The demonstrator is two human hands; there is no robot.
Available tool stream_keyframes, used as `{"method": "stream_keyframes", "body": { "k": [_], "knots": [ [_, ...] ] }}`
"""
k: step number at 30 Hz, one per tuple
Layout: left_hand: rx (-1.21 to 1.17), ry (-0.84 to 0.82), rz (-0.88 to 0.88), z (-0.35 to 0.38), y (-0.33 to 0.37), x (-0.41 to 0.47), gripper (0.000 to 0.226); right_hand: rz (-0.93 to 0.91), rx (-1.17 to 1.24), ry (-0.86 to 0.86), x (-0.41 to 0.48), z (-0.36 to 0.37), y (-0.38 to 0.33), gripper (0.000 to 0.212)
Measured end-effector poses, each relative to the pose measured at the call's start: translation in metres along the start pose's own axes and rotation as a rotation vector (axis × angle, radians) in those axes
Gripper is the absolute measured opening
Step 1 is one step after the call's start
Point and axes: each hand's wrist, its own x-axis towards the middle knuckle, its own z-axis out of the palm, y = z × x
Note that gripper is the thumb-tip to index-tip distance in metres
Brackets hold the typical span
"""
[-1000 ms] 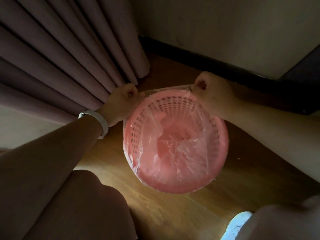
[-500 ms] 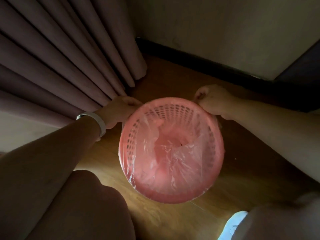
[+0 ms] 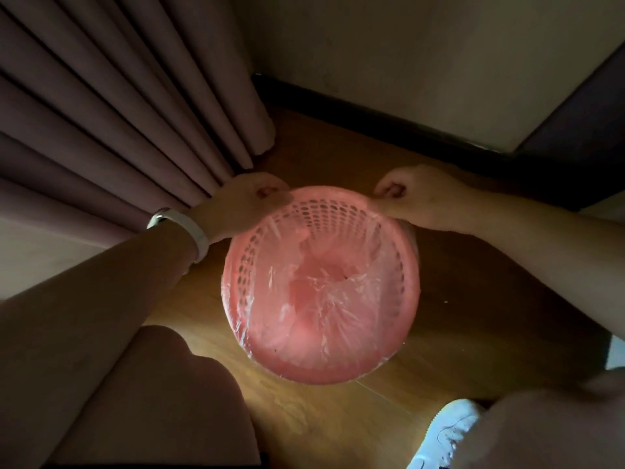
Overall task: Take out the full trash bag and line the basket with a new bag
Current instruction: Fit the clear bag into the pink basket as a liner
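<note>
The pink basket (image 3: 404, 265), round with perforated walls, stood upright on the wooden floor (image 3: 304, 418) in a room corner, just beside the hanging curtain (image 3: 118, 123) and near the dark baseboard (image 3: 389, 116). A clear bag (image 3: 324, 299) lined the basket's interior; its film lay crinkled over the base and up the walls, and its edge was folded over the near and left portions of the rim. The left hand (image 3: 243, 208) rested at the far-left rim, with its grip curled closed on the bag's edge at that point. The right hand (image 3: 412, 198) rested at the far-right rim, with its grip likewise pinched closed on the bag's edge. Both hands touched the rim, well apart from each other, with the far section of the rim between them. A white wristband (image 3: 184, 228) encircled the left wrist. A white shoe (image 3: 443, 434) stood on the floor at the lower right, near the basket but not touching it.
</note>
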Motion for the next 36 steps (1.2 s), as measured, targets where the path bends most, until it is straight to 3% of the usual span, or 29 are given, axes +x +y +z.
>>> {"method": "stream_keyframes", "body": {
  "k": [2, 4, 12, 20, 24, 27, 30, 33, 36],
  "knots": [
    [0.131, 0.000, 0.100, 0.009, 0.007, 0.004, 0.033, 0.044, -0.032, -0.079, 0.002, 0.005, -0.002, 0.036],
    [0.211, 0.006, 0.148, 0.014, 0.007, 0.007, 0.030, 0.074, -0.037, -0.093, 0.003, 0.010, -0.005, 0.033],
    [0.190, 0.090, 0.057, 0.012, -0.002, 0.017, 0.029, 0.109, 0.002, 0.000, 0.020, 0.017, -0.011, 0.002],
    [-0.021, 0.246, -0.207, 0.003, -0.017, 0.022, 0.023, 0.059, 0.052, 0.338, 0.019, 0.005, -0.004, 0.017],
    [-0.161, 0.340, -0.270, 0.004, -0.013, 0.021, 0.025, 0.123, 0.192, 0.242, 0.014, 0.003, -0.001, 0.029],
    [-0.045, 0.397, -0.270, -0.007, -0.017, 0.012, 0.022, 0.177, 0.235, 0.217, 0.016, 0.004, 0.000, 0.030],
    [0.070, 0.256, -0.300, -0.020, -0.021, -0.007, 0.030, 0.248, 0.313, 0.223, 0.020, 0.005, 0.003, 0.021],
    [-0.124, -0.002, -0.441, -0.019, -0.021, -0.025, 0.025, 0.290, 0.339, 0.243, 0.022, 0.009, 0.003, 0.015],
    [-0.255, -0.133, -0.477, -0.015, -0.027, -0.026, 0.033, 0.320, 0.388, 0.279, 0.024, 0.012, 0.003, 0.011]
  ]
}}
